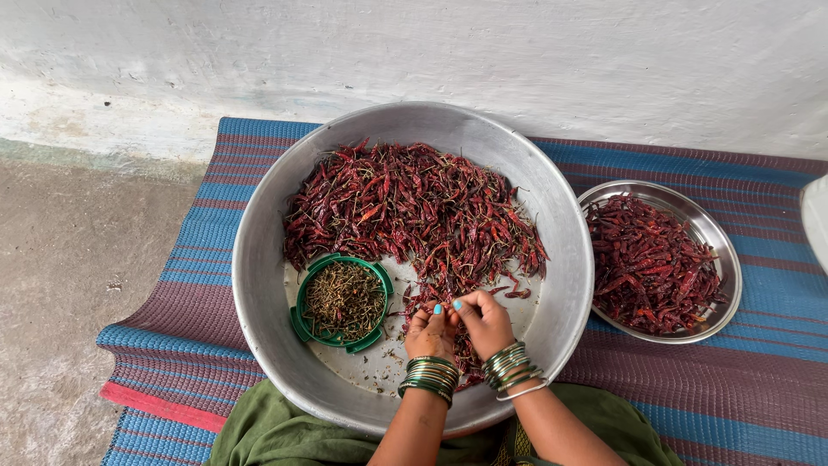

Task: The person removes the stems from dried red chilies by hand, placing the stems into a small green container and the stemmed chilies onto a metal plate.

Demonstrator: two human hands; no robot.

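Both hands are working together over the big steel basin [259,259]. The left hand [430,332] and the right hand [486,321] are pinching one dried red chilli [450,321] between their fingertips, apparently pulling its stem, though the grip is partly hidden. The chilli is sitting low in the basin, beside the chilli heap [414,207]. One green bowl [298,321] is holding the stems; one steel plate [724,250] is holding the stemmed chillies. The next move, as I judge it, calls for a clean snap.
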